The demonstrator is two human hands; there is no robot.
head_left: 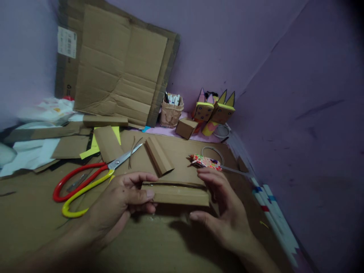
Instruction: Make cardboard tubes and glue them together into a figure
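My left hand [127, 197] pinches the left end of a folded cardboard strip [182, 196], thumb on its front face and fingers behind. The strip is long and narrow, held level just above the table, with a dark gap along its upper edge. Around its right end, my right hand [224, 208] is spread, thumb and fingers apart, not gripping it. Just beyond lies a second folded cardboard piece [159, 155]. To the left, scissors [113, 165] with one red and one yellow handle rest with their blades slightly apart.
Cardboard scraps [71, 146] and yellow paper [116, 134] are piled at left. A large cardboard sheet [119, 64] leans on the wall. Behind stand a pen holder [171, 113], a small cardboard box [186, 128] and animal-faced boxes [223, 112]. Markers [274, 216] line the right edge.
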